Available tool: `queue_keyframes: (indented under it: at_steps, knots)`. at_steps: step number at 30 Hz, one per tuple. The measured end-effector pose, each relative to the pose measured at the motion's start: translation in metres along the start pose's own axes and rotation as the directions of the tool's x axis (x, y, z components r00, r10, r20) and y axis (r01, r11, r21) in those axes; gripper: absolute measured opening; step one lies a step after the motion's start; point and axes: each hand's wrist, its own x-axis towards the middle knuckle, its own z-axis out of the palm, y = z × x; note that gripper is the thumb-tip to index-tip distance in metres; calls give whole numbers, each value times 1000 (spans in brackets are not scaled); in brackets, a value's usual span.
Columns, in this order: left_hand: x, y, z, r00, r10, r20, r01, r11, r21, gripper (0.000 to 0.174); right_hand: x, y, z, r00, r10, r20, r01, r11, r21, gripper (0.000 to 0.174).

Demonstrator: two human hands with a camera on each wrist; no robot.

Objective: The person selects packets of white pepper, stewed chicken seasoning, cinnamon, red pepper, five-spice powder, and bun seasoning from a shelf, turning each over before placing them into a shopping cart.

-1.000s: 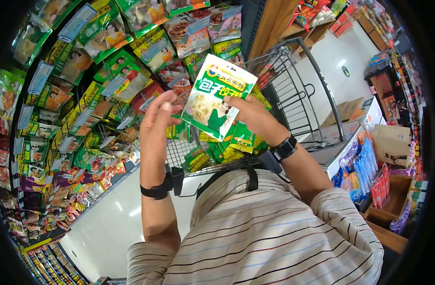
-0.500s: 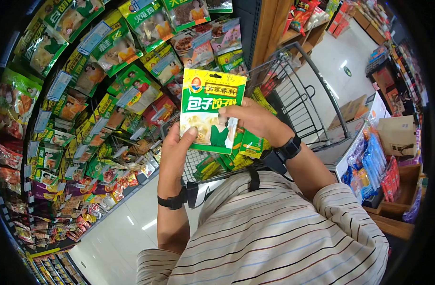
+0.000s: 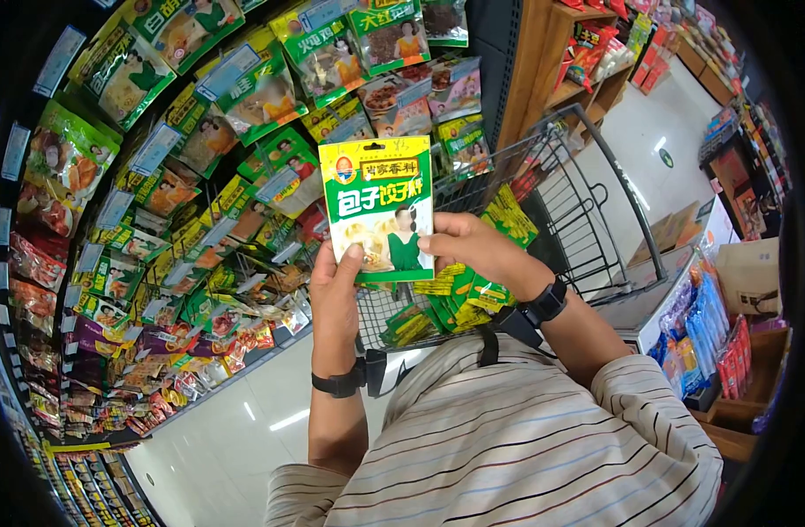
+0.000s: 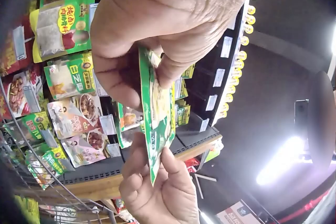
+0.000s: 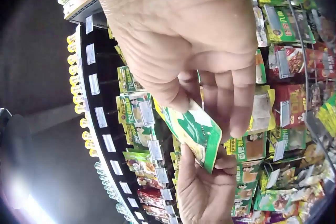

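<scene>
A green, yellow and white seasoning packet [image 3: 380,211] stands upright before my chest, its printed front with large characters turned toward me. My left hand [image 3: 335,285] pinches its lower left edge, thumb on the front and fingers behind. On the opposite edge, my right hand [image 3: 481,250] grips it the same way, thumb beside the pictured figure. Both wrist views show the packet [image 4: 157,106] nearly edge-on between the two hands. Behind and below it, the wire shopping cart [image 3: 587,206] holds several green and yellow packets [image 3: 472,294].
Shelves of hanging seasoning packets [image 3: 244,92] with price tags fill the left side. A wooden shelf end [image 3: 525,66] rises beyond the cart. To the right stand a cardboard box [image 3: 748,277] and blue and red bagged goods [image 3: 703,321]. Pale floor tiles [image 3: 218,465] show below.
My left hand, earlier held off the packet with fingers spread, has come to its left edge and grips it. The packet has turned from tilted to upright, and my right thumb has slid lower.
</scene>
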Motion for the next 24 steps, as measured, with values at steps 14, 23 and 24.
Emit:
queue_keyframes:
  at_steps: [14,23,24]
  knots:
    - [-4,2,-2,1000,18,-17,-17,1000,18,30,-5,-20,3,999,-50,-8,48,987,-156,32]
    - [3,-2,15,996,81,-43,-84,995,-57,44,-15,-35,33,968,-252,-17,250,966,-62,46]
    - [4,-4,19,997,66,-35,-69,993,-100,45,-19,-40,41,959,-282,16,282,957,-70,50]
